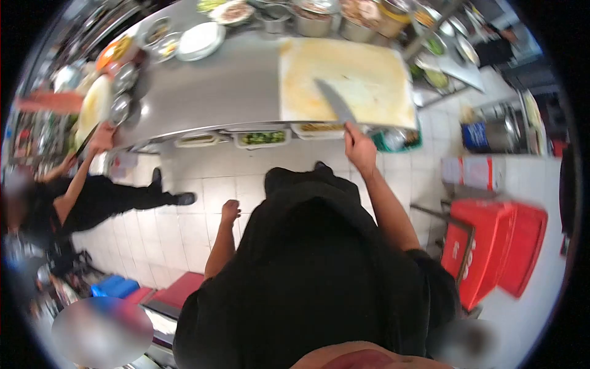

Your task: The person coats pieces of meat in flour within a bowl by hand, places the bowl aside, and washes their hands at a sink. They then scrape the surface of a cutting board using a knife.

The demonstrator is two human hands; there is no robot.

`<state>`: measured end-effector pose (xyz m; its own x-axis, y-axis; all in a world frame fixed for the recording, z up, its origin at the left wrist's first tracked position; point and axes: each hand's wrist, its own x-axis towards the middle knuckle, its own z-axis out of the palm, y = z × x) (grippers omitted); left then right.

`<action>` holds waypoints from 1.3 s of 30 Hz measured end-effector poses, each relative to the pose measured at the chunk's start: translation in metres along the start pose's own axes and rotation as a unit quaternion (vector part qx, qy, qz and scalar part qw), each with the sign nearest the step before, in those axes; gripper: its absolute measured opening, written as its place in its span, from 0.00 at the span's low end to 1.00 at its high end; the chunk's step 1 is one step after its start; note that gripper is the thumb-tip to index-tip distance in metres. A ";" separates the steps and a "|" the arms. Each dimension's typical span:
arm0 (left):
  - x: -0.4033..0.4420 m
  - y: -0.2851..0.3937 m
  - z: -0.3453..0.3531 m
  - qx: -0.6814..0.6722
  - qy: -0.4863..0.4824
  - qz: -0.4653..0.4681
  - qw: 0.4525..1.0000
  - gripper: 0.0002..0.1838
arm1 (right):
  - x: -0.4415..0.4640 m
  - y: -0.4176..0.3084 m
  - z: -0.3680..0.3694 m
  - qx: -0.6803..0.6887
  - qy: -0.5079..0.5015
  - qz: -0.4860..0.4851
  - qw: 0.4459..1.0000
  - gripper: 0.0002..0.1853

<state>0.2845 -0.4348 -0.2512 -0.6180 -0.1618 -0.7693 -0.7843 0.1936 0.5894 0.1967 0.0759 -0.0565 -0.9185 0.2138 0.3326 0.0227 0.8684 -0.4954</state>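
Note:
My right hand is closed around the handle of a kitchen knife. The broad blade points away from me, over the near part of a large, yellow-stained cutting board at the counter's right end. Small dark specks dot the board's surface. Down at my side, over the tiled floor, hangs my left hand, its fingers curled in and nothing visible in them.
The steel counter carries stacked white plates and several food containers along its back. Below its edge sits a tray of chopped greens. A co-worker stands left, holding a knife. Red boxes stand right.

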 end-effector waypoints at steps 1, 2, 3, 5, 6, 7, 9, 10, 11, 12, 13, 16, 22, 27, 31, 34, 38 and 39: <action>-0.020 0.012 0.000 0.072 -0.007 0.070 0.995 0.11 | 0.006 0.028 -0.015 -0.081 -0.022 0.068 0.994 0.15; -0.032 0.018 0.002 0.085 0.004 0.060 0.995 0.11 | 0.012 0.058 -0.026 -0.070 0.043 0.103 0.991 0.14; -0.008 -0.012 -0.010 0.167 -0.046 0.155 0.973 0.12 | 0.022 0.068 -0.051 -0.129 0.042 0.194 0.972 0.14; -0.031 -0.003 -0.005 0.132 -0.017 0.110 0.985 0.11 | 0.030 0.148 -0.059 -0.125 0.115 0.251 0.953 0.17; -0.030 -0.015 -0.009 0.153 -0.020 0.162 0.975 0.11 | 0.036 0.159 -0.074 -0.145 0.099 0.253 0.952 0.17; -0.034 -0.014 -0.008 0.141 -0.012 0.095 0.985 0.12 | 0.037 0.158 -0.073 -0.124 0.157 0.209 0.957 0.18; -0.030 -0.025 -0.011 0.147 -0.006 0.136 0.980 0.12 | 0.039 0.128 -0.068 -0.075 0.127 0.217 0.965 0.19; -0.025 -0.033 -0.013 0.151 -0.004 0.155 0.976 0.12 | 0.042 0.085 -0.061 -0.046 0.040 0.268 0.961 0.19; -0.016 -0.043 -0.016 0.201 -0.023 0.197 0.959 0.11 | 0.038 0.055 -0.039 -0.041 0.030 0.191 0.980 0.20; -0.002 -0.050 -0.021 0.251 -0.041 0.241 0.936 0.11 | 0.033 0.027 -0.017 -0.049 -0.031 0.119 0.991 0.20; 0.007 -0.052 -0.024 0.301 -0.061 0.285 0.908 0.11 | 0.024 0.000 0.008 -0.027 -0.030 0.073 0.997 0.19; 0.016 -0.021 -0.018 0.213 -0.075 0.193 0.955 0.11 | 0.027 -0.046 0.042 0.010 -0.082 0.026 0.996 0.18; 0.001 0.055 -0.014 -0.042 0.003 0.072 0.997 0.13 | 0.073 0.082 0.010 -0.087 0.010 0.220 0.971 0.19; 0.008 -0.001 -0.028 0.068 -0.015 0.097 0.993 0.13 | 0.080 0.214 -0.045 -0.013 0.218 0.290 0.932 0.18; 0.061 -0.133 -0.055 0.454 -0.032 0.449 0.769 0.11 | 0.094 0.153 -0.060 0.356 0.349 0.372 0.783 0.19; 0.047 -0.142 -0.050 0.213 -0.028 0.114 0.970 0.10 | 0.098 0.127 -0.045 0.448 0.340 0.421 0.711 0.19; 0.029 -0.072 -0.052 0.359 0.007 0.382 0.851 0.11 | 0.094 0.130 -0.013 0.300 0.300 0.307 0.852 0.19; 0.032 -0.055 -0.046 0.270 -0.026 0.271 0.924 0.11 | 0.096 0.119 0.009 0.057 0.297 0.201 0.932 0.19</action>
<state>0.3057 -0.4956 -0.2970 -0.8973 0.1439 -0.4173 -0.2121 0.6885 0.6935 0.1074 0.1954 -0.0909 -0.4642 0.7507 0.4700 0.2449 0.6187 -0.7465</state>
